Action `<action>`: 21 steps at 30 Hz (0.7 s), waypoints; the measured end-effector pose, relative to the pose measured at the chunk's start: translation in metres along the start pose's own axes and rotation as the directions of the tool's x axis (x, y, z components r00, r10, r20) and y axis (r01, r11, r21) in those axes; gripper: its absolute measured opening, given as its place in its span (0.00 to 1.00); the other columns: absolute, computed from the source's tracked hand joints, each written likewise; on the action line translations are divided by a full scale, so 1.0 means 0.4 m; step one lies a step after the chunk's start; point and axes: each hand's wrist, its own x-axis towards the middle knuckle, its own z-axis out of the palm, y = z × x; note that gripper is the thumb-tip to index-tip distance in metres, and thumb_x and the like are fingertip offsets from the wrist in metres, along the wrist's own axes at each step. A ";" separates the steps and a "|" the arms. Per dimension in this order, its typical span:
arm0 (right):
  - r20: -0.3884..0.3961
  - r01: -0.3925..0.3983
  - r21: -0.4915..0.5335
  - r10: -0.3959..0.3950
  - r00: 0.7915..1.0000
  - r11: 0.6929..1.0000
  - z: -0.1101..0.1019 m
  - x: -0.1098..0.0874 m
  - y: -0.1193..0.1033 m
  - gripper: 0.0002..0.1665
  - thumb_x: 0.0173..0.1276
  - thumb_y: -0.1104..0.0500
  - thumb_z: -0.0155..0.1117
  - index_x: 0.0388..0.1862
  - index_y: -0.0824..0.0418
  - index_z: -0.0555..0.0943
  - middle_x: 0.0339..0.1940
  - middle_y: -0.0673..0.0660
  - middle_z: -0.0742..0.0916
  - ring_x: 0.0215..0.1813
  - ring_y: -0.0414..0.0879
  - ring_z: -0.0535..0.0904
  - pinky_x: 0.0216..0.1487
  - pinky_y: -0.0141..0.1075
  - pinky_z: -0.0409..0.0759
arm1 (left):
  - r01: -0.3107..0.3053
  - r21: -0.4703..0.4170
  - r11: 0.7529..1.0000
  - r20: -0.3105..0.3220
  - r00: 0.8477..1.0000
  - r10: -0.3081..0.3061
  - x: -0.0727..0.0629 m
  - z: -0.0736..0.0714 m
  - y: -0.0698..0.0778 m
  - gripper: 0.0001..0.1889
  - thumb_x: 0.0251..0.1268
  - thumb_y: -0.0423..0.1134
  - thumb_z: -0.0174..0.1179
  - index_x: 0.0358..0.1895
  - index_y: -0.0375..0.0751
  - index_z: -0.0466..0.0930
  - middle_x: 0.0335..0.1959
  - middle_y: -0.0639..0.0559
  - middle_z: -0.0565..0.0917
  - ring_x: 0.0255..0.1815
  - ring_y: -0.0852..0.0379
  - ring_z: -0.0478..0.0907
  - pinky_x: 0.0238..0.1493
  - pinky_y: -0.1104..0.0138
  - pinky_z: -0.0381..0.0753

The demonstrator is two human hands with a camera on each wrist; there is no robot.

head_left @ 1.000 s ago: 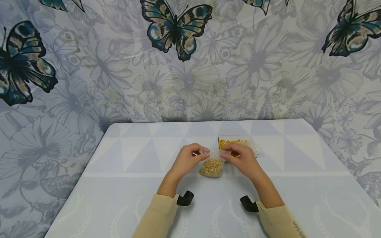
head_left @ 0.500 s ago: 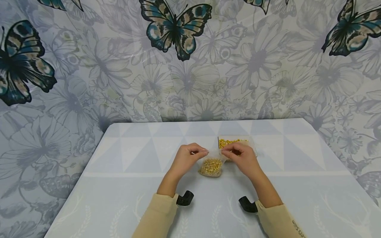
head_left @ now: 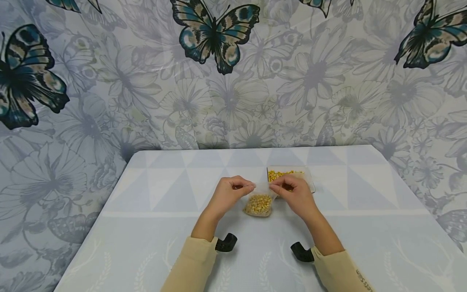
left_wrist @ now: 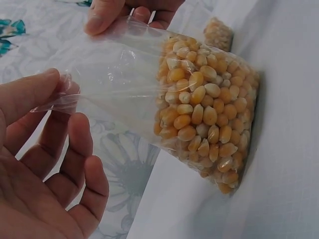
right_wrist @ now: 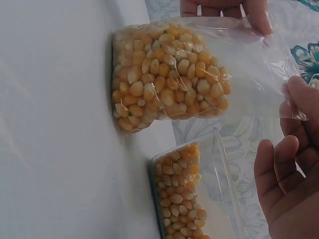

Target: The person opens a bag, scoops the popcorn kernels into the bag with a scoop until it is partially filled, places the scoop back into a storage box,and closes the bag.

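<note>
A clear plastic bag (head_left: pixel 258 205) of yellow corn kernels stands upright on the table, its lower half filled. My left hand (head_left: pixel 233 192) pinches the bag's top left corner between thumb and forefinger. At the opposite top corner, my right hand (head_left: pixel 293 194) pinches the film the same way. In the left wrist view the bag's upper part (left_wrist: pixel 117 64) is stretched between both hands, and the left hand's other fingers (left_wrist: pixel 79 144) are loosely bent. The right wrist view shows the kernels (right_wrist: pixel 169 74) settled at the bottom of the bag.
Just behind the bag and partly hidden by my right hand, a clear rectangular container (head_left: pixel 311 182) holds more corn kernels (right_wrist: pixel 179 199). The pale patterned table (head_left: pixel 164 239) reaches back to a wall covering (head_left: pixel 146 81) printed with flowers and butterflies.
Both hands' fingers have closed more tightly on the bag's top edge since one second ago, and my right hand has shifted slightly left. The bag and container have stayed in place.
</note>
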 end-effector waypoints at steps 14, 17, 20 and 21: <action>-0.009 0.021 -0.036 -0.022 1.000 0.999 0.000 0.001 -0.004 0.06 0.67 0.58 0.69 0.39 0.57 0.90 0.38 0.56 0.90 0.34 0.36 0.78 0.32 0.29 0.77 | 0.056 0.012 0.998 0.005 0.998 -0.056 -0.001 -0.007 0.002 0.09 0.68 0.41 0.63 0.43 0.46 0.91 0.43 0.51 0.90 0.45 0.61 0.84 0.50 0.65 0.81; -0.015 0.027 -0.031 -0.027 1.000 0.999 0.000 0.000 -0.007 0.06 0.67 0.58 0.69 0.38 0.57 0.90 0.38 0.56 0.90 0.34 0.36 0.78 0.32 0.29 0.76 | 0.065 0.001 0.998 0.003 0.998 -0.065 -0.001 -0.006 0.003 0.09 0.67 0.41 0.64 0.43 0.44 0.91 0.44 0.51 0.90 0.46 0.61 0.84 0.50 0.66 0.82; -0.021 0.026 -0.021 -0.026 0.999 0.999 0.003 -0.002 -0.008 0.05 0.66 0.58 0.69 0.38 0.57 0.90 0.37 0.56 0.90 0.32 0.37 0.77 0.30 0.29 0.75 | 0.063 -0.010 0.998 -0.003 0.998 -0.063 -0.001 -0.001 0.004 0.09 0.66 0.42 0.65 0.42 0.44 0.91 0.43 0.51 0.90 0.45 0.61 0.84 0.49 0.65 0.82; -0.024 0.025 -0.022 -0.026 0.999 0.999 0.005 -0.003 -0.008 0.05 0.66 0.59 0.69 0.38 0.57 0.90 0.37 0.56 0.89 0.32 0.37 0.76 0.30 0.29 0.75 | 0.058 -0.010 0.998 -0.007 0.998 -0.058 -0.002 0.002 0.005 0.09 0.65 0.42 0.66 0.42 0.44 0.91 0.43 0.51 0.90 0.44 0.61 0.84 0.49 0.65 0.82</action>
